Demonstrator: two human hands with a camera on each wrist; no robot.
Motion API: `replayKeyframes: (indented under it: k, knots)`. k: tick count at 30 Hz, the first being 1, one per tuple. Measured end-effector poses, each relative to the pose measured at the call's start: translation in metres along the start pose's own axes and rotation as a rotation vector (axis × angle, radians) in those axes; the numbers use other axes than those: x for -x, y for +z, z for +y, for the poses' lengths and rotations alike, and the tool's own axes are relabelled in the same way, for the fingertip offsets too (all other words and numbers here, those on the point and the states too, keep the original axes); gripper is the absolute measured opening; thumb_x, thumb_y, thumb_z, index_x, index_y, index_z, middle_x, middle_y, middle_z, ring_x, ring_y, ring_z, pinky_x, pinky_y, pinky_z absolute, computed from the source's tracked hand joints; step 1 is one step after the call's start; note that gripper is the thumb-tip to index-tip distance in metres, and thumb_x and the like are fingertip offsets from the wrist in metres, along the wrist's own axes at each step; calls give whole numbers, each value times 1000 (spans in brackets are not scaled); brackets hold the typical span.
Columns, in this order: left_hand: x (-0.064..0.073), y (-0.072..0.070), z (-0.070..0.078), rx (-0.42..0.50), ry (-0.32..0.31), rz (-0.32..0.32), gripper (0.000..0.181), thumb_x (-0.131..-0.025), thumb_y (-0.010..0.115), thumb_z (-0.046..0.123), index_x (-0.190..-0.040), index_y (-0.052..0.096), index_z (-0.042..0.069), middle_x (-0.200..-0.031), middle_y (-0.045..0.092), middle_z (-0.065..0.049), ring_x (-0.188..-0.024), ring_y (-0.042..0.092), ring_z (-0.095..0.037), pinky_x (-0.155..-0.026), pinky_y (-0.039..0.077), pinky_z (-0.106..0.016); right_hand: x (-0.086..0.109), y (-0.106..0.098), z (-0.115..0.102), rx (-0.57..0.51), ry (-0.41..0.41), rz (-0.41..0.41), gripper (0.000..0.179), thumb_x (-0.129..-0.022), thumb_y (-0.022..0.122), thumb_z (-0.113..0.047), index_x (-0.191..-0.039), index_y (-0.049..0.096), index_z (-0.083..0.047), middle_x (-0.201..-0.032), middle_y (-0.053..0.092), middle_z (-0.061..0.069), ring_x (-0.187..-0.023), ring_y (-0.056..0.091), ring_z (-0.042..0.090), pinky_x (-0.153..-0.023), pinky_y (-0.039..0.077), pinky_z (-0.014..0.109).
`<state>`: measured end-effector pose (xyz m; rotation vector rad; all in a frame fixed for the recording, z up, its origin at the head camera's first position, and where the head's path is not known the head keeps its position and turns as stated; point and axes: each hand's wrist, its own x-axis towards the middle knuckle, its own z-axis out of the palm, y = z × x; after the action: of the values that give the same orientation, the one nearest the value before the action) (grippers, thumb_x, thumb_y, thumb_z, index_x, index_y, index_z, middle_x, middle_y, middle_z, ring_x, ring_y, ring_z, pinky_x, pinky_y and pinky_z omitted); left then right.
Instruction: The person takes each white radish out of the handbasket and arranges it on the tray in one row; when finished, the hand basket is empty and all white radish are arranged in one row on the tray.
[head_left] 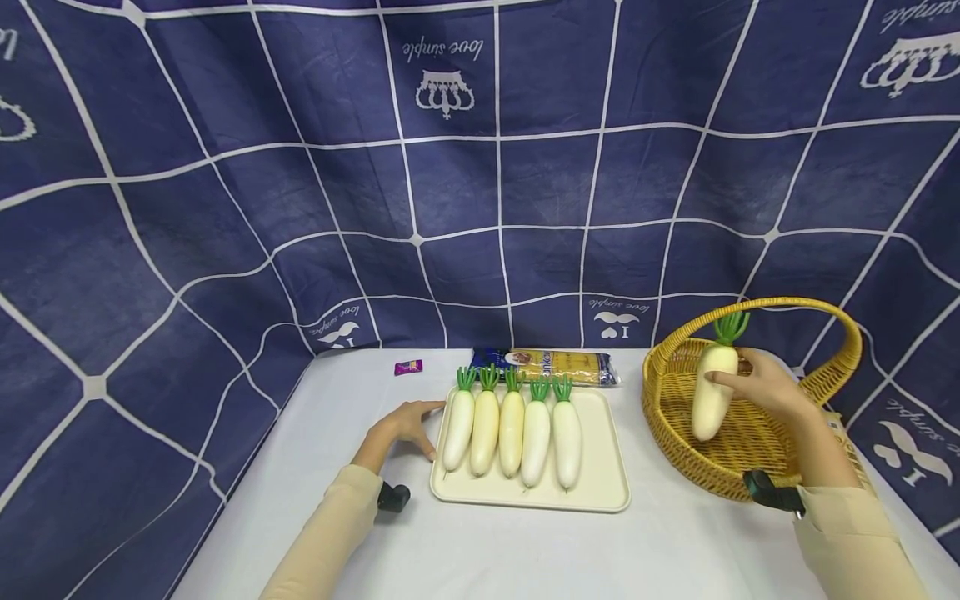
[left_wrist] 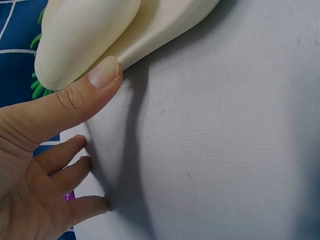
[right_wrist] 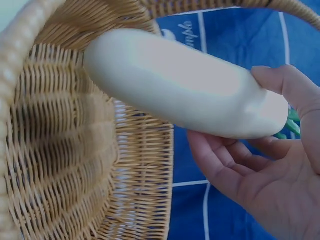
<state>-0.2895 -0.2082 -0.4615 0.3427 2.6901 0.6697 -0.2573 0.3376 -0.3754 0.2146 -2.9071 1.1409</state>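
Observation:
My right hand [head_left: 768, 385] grips a white radish [head_left: 712, 396] with green stem stubs near its leafy end. The radish hangs upright over the inside of a wicker basket [head_left: 675, 442], its leaves below the arched handle. In the right wrist view the thumb lies on one side of the radish [right_wrist: 170, 85] and the fingers on the other. At the left edge of a cream tray [head_left: 600, 467], my left hand [head_left: 405, 427] has its fingers spread. Its thumb touches the rim in the left wrist view. Several white radishes [head_left: 483, 433] lie side by side on the tray, leaves facing away.
A yellow and blue pasta packet [head_left: 558, 367] lies behind the tray. Farther left on the white table [head_left: 480, 550] is a small purple wrapped sweet [head_left: 408, 367]. A blue checked cloth [head_left: 540, 183] hangs behind the table.

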Motion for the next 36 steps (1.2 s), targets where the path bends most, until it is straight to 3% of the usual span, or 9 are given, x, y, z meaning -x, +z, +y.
replayKeyframes:
  k: [4, 7, 9, 11, 15, 24, 26, 30, 36]
  knots:
    - [0, 0, -1, 5, 12, 0, 99, -49, 92, 17, -138, 48, 12, -135, 50, -22, -127, 43, -41, -105, 35, -56, 7, -2, -5, -7, 40, -7, 84, -91, 60, -34, -133, 19, 26, -118, 45, 44, -101, 54, 48, -71, 55, 38]
    - [0, -1, 0, 12, 5, 0, 99, -49, 92, 17, -138, 48, 12, -134, 50, -22, -126, 43, -41, -105, 35, -56, 12, -1, -8, -21, 32, 11, 86, -91, 59, -33, -134, 16, 26, -121, 43, 46, -107, 50, 52, -74, 54, 38]
    - [0, 0, 0, 6, 4, 0, 99, -49, 92, 17, -138, 48, 12, -133, 51, -22, -126, 43, -41, -104, 36, -56, 15, 1, -10, -42, 4, 40, 80, -91, 61, -30, -133, 21, 24, -119, 46, 45, -101, 58, 42, -72, 54, 32]
    - [0, 0, -1, 1, 2, 1, 99, -49, 92, 17, -138, 48, 12, -132, 52, -22, -126, 43, -42, -104, 35, -57, 18, 2, -12, -71, -33, 70, 71, -90, 62, -25, -130, 28, 23, -114, 51, 42, -92, 64, 24, -67, 54, 25]
    - [0, 0, -1, -18, 11, 3, 99, -49, 92, 16, -138, 48, 11, -132, 52, -23, -126, 42, -43, -104, 34, -59, 25, 6, -15, -133, -85, 108, 60, -89, 63, -17, -126, 33, 20, -108, 55, 35, -80, 55, -9, -63, 53, 19]
    - [-1, 0, -1, 13, -5, 0, 99, -50, 92, 15, -138, 48, 12, -133, 51, -22, -127, 42, -41, -105, 35, -56, 38, 16, -27, -199, -60, 100, 65, -91, 61, -16, -132, 28, 21, -118, 49, 38, -83, 51, -14, -68, 51, 11]
    - [-1, 1, -2, 11, -6, 0, 99, -49, 92, 16, -138, 48, 12, -133, 51, -22, -127, 42, -41, -104, 35, -57, 40, 18, -29, -212, -53, 96, 63, -90, 62, -16, -131, 29, 20, -114, 52, 33, -83, 53, -13, -68, 51, 12]
    - [-1, 1, -2, 4, 3, 4, 99, -49, 92, 16, -138, 48, 12, -133, 52, -22, -126, 43, -41, -104, 36, -56, 43, 24, -31, -259, -59, 112, 57, -90, 63, -14, -127, 34, 18, -103, 59, 11, -82, 58, -8, -69, 53, 15]
    - [-1, 0, -2, -5, 6, 2, 99, -49, 92, 16, -138, 48, 11, -133, 52, -22, -126, 43, -41, -104, 36, -56, 49, 33, -33, -294, -73, 151, 55, -89, 64, -14, -124, 36, 17, -96, 57, -9, -84, 58, -8, -70, 52, 12]
